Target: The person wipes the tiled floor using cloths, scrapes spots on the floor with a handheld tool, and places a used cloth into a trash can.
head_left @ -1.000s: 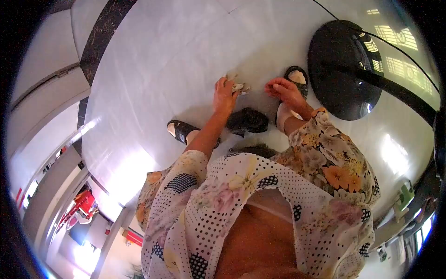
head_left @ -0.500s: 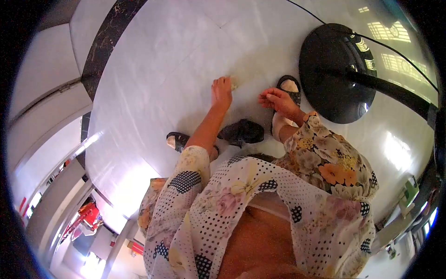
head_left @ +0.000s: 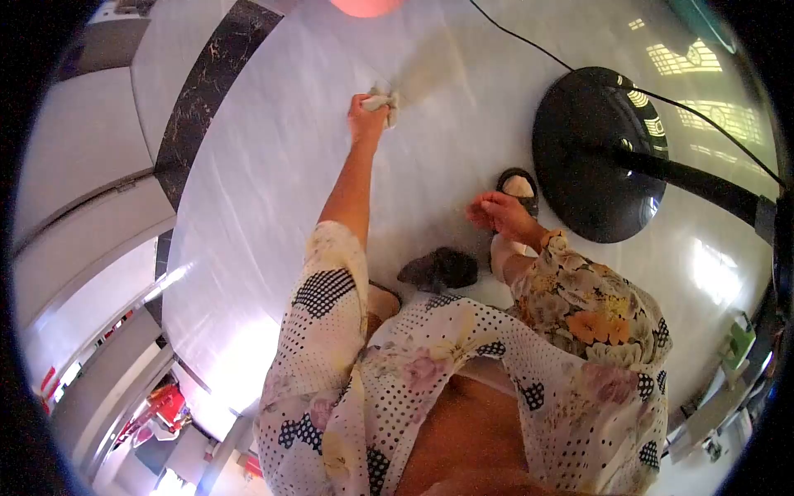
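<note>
My left hand point(head_left: 367, 122) reaches far forward on its stretched arm, low over the pale floor. Its fingers are closed on a crumpled whitish cloth point(head_left: 390, 106), which lies against the tiles. My right hand point(head_left: 499, 212) hangs beside my right knee, just behind the sandal point(head_left: 519, 187) on my right foot. Its fingers are loosely bent, with nothing seen in them. A dark rounded bundle point(head_left: 438, 269) sits between my legs; I cannot make out what it is. My left foot is mostly hidden by my sleeve and arm.
A glossy black round base point(head_left: 591, 186) with a black pole point(head_left: 703, 177) stands to the right. A thin black cable point(head_left: 529, 39) crosses the floor behind it. A dark marble strip point(head_left: 203, 103) borders the floor at left. A pinkish rounded shape point(head_left: 366, 5) shows at the top edge.
My left hand has moved forward and to the left with the cloth, which shows more fully now. My right hand stays by the right knee. A pinkish shape has appeared at the top.
</note>
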A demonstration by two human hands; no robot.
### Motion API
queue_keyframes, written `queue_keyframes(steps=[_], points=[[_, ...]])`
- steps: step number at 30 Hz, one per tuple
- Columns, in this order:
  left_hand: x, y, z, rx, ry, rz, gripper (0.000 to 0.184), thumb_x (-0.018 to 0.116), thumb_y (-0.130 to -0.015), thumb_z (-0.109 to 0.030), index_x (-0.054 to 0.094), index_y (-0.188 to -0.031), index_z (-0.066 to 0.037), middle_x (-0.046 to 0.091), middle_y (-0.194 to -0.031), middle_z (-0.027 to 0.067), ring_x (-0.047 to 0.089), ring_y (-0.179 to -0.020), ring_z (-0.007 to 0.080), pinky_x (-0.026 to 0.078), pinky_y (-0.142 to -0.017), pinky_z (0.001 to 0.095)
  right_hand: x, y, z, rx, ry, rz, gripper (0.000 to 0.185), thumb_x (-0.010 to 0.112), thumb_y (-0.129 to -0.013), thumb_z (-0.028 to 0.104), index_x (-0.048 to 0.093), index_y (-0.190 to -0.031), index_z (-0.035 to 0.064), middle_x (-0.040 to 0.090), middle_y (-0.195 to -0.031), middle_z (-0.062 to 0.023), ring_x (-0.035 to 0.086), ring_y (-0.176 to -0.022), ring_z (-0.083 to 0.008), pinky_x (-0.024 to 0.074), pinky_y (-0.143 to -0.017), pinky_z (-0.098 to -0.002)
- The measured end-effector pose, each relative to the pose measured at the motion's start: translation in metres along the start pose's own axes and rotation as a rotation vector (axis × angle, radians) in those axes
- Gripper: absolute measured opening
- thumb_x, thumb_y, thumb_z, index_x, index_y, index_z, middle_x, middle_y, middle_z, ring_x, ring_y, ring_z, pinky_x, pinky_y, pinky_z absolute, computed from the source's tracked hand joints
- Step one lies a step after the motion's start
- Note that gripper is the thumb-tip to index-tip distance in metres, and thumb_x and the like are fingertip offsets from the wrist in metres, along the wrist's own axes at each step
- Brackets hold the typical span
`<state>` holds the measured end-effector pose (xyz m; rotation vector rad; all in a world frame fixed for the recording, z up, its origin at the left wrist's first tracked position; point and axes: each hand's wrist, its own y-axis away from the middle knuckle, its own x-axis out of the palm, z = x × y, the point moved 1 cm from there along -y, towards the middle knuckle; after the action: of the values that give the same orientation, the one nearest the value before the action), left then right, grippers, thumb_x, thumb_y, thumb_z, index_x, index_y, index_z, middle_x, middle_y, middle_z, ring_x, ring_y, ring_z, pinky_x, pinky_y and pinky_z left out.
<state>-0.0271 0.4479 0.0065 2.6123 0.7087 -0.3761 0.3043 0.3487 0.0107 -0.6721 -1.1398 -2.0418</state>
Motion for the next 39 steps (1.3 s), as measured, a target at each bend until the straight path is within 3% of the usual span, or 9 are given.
queue_keyframes(steps=[6,18,25,26,28,30,33,36,39], points=[[-0.044,-0.008,-0.016,-0.057,0.823,0.083,0.035,0.058,-0.076,0.007,0.047,-0.108,-0.003,0.055,-0.102,0.009,0.057,-0.092,0.0201,0.051,-0.078,0.034,0.007,0.006,0.001,0.048,-0.071,-0.072,0.02,0.047,-0.097,0.018,0.054,-0.111,0.0045,0.059,-0.112,-0.0104,0.058,-0.105,-0.0231,0.0474,-0.091,-0.0374],[-0.104,0.019,-0.069,-0.025,0.993,0.167,0.034,0.047,-0.085,0.006,0.051,-0.115,-0.007,0.058,-0.111,0.0059,0.056,-0.102,0.0208,0.048,-0.088,0.0362,0.014,0.009,-0.003,0.068,-0.113,-0.055,0.022,0.05,-0.096,0.021,0.053,-0.113,0.0071,0.06,-0.113,-0.0112,0.059,-0.103,-0.0248,0.0481,-0.087,-0.04],[-0.122,-0.023,-0.257,0.278,0.865,0.091,0.035,0.049,-0.092,-0.009,0.046,-0.126,-0.004,0.056,-0.119,0.0101,0.056,-0.106,0.0231,0.046,-0.092,0.0374,0.011,0.004,0.006,0.019,-0.167,0.069,0.021,0.053,-0.094,0.021,0.056,-0.109,0.0069,0.06,-0.11,-0.0105,0.059,-0.103,-0.0252,0.0499,-0.085,-0.0422],[-0.137,-0.05,-0.269,0.725,0.228,0.094,0.025,0.053,-0.092,-0.011,0.05,-0.115,-0.003,0.059,-0.106,0.006,0.057,-0.099,0.0198,0.048,-0.085,0.0354,0.012,0.004,0.008,0.018,-0.173,0.081,0.021,0.053,-0.094,0.022,0.056,-0.109,0.0069,0.06,-0.11,-0.0104,0.059,-0.103,-0.025,0.0501,-0.085,-0.0421],[-0.132,-0.053,-0.337,0.684,0.663,0.115,0.036,0.05,-0.094,-0.017,0.045,-0.125,0.003,0.053,-0.124,0.014,0.05,-0.114,0.0219,0.04,-0.097,0.033,0.014,0.007,0.007,0.032,-0.192,0.097,0.021,0.053,-0.094,0.022,0.056,-0.109,0.007,0.06,-0.109,-0.0103,0.059,-0.103,-0.0245,0.0503,-0.085,-0.0419],[-0.131,-0.087,-0.364,0.984,0.513,-0.018,0.033,0.052,-0.093,-0.017,0.049,-0.121,0.0,0.056,-0.115,0.0125,0.054,-0.108,0.0232,0.045,-0.09,0.0365,0.009,0.008,-0.001,0.039,-0.138,0.045,0.02,0.052,-0.095,0.022,0.055,-0.109,0.0073,0.06,-0.107,-0.0103,0.059,-0.103,-0.0242,0.0505,-0.085,-0.0414],[-0.11,-0.145,-0.349,0.814,-0.448,-0.319,0.025,0.053,-0.092,-0.015,0.056,-0.114,-0.003,0.06,-0.103,0.0109,0.058,-0.1,0.0245,0.051,-0.079,0.0372,0.01,0.011,0.0,0.063,-0.15,0.001,0.02,0.051,-0.096,0.022,0.055,-0.109,0.0083,0.06,-0.107,-0.0107,0.06,-0.102,-0.0246,0.0505,-0.085,-0.0412],[-0.098,-0.2,-0.29,0.604,-0.462,-0.333,0.05,0.07,-0.078,-0.04,0.059,-0.111,-0.004,0.06,-0.104,0.0123,0.059,-0.097,0.0277,0.052,-0.077,0.0412,0.004,0.01,-0.002,0.007,-0.162,0.073,0.021,0.051,-0.096,0.023,0.055,-0.11,0.0083,0.06,-0.109,-0.0108,0.059,-0.103,-0.0251,0.0504,-0.085,-0.0416],[-0.081,-0.165,-0.308,0.613,0.349,-0.149,0.053,0.067,-0.083,-0.038,0.052,-0.12,-0.004,0.057,-0.105,0.0139,0.058,-0.096,0.0296,0.053,-0.079,0.0412,0.002,0.007,0.0,0.002,-0.179,0.063,0.022,0.051,-0.096,0.023,0.054,-0.111,0.0075,0.06,-0.109,-0.0111,0.059,-0.103,-0.025,0.0503,-0.085,-0.0417]])
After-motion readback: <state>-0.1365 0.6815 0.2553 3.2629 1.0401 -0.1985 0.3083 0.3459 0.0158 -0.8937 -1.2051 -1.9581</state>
